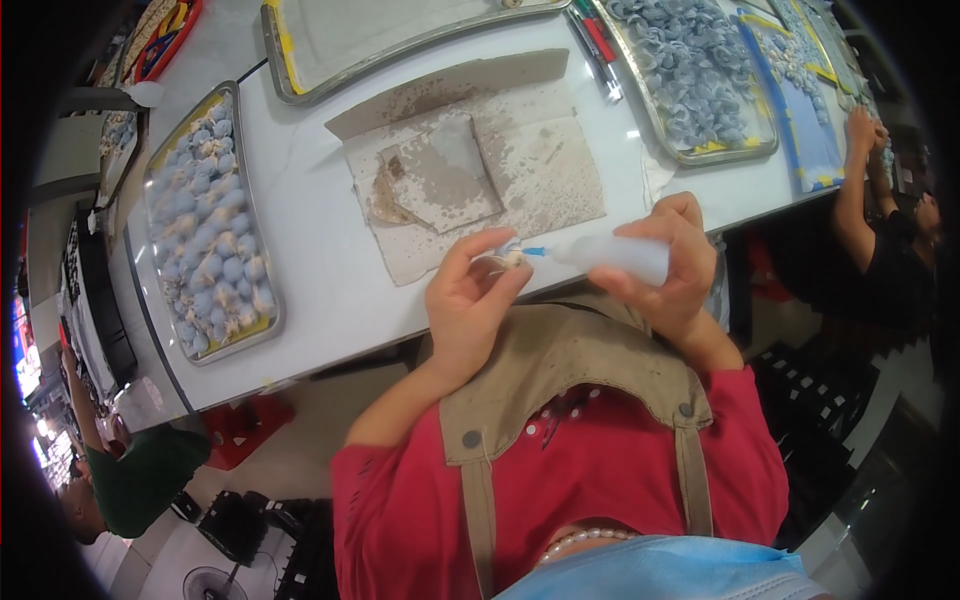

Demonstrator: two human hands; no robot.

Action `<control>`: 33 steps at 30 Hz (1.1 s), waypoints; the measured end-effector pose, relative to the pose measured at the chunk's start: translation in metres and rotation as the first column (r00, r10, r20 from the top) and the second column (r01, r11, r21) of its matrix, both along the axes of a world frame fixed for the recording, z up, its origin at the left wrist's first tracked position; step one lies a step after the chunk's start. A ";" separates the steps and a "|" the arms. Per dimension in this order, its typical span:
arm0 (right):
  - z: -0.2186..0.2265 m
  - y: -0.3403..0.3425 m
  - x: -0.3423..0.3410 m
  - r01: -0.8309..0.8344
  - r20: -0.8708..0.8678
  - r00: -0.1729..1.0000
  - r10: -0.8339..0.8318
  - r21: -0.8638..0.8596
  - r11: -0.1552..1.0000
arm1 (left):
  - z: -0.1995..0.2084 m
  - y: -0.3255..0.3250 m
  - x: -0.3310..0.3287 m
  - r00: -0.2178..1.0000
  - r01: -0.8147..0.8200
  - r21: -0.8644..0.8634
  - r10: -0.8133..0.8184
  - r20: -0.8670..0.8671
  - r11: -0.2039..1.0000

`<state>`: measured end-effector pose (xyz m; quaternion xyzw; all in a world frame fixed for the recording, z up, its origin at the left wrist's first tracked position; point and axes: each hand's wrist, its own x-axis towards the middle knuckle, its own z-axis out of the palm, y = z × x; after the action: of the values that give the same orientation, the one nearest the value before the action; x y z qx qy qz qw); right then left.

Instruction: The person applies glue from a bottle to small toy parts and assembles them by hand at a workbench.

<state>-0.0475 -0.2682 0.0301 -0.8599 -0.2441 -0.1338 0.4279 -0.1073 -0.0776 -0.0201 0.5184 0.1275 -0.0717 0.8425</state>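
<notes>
My right hand (672, 262) is wrapped around a translucent white squeeze bottle (625, 258), tilted on its side. Its thin blue nozzle (534, 251) points left and meets, or nearly meets, a small whitish piece (513, 257). That piece is pinched between the thumb and fingers of my left hand (472, 290), which hide part of it; its exact kind is too small to make out. Both hands are just above the near table edge. Beyond them lies a stained cardboard sheet (560, 170) with a smaller spotted piece of board (450, 165) on it.
To the left, a metal tray (275, 335) holds blue-grey balls with beige tufts. A tray (690, 155) of curled blue-grey pieces stands at far right, beside pens (598, 45). Another tray (290, 95) lies at the back. Co-workers' arms (853, 205) show at right and a person (150, 480) at left.
</notes>
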 end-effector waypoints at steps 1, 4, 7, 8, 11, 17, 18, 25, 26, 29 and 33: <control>0.000 0.000 0.000 0.001 -0.002 1.000 -0.001 0.001 1.000 | 0.000 0.000 0.000 1.000 0.001 0.001 -0.001 -0.002 1.000; 0.001 0.000 0.001 -0.001 -0.003 1.000 0.001 -0.024 1.000 | 0.002 -0.001 0.001 1.000 -0.001 -0.007 0.000 -0.007 1.000; -0.001 -0.002 0.002 0.001 0.021 1.000 -0.001 -0.019 1.000 | 0.002 -0.002 0.002 1.000 -0.010 -0.029 0.009 -0.020 1.000; -0.001 -0.002 0.002 0.009 0.010 1.000 -0.009 -0.002 1.000 | 0.001 -0.002 0.002 1.000 -0.014 -0.050 0.013 -0.027 0.999; -0.002 -0.004 0.001 0.030 -0.013 0.999 -0.030 0.026 0.999 | 0.001 -0.002 0.003 0.999 -0.031 -0.082 0.029 -0.030 0.996; -0.003 -0.004 0.002 0.047 -0.018 0.999 -0.046 0.030 0.998 | 0.000 -0.004 0.004 0.998 -0.054 -0.105 0.052 -0.016 0.993; -0.003 -0.004 0.002 0.039 -0.010 0.999 -0.039 0.028 0.999 | 0.000 -0.004 0.004 0.998 -0.057 -0.109 0.055 -0.022 0.992; -0.005 -0.001 0.005 0.026 -0.004 1.000 -0.026 0.009 1.000 | 0.000 -0.001 0.004 0.999 -0.016 -0.110 0.012 -0.035 0.994; -0.005 -0.002 0.005 0.013 -0.019 1.000 -0.013 0.000 1.000 | -0.001 0.000 0.004 0.999 -0.021 -0.113 0.016 -0.040 0.993; -0.013 -0.005 0.005 0.043 -0.122 0.992 -0.034 0.074 0.996 | -0.004 0.000 0.004 0.998 -0.050 -0.133 0.044 -0.048 0.990; -0.034 0.000 0.016 0.265 -0.434 0.894 -0.113 0.308 0.914 | -0.003 -0.003 0.008 0.996 -0.074 -0.189 0.065 -0.054 0.979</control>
<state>-0.0317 -0.2683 -0.0041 -0.7958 -0.0346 -0.0358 0.6035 -0.0996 -0.0802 -0.0232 0.4284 0.1581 -0.0665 0.8872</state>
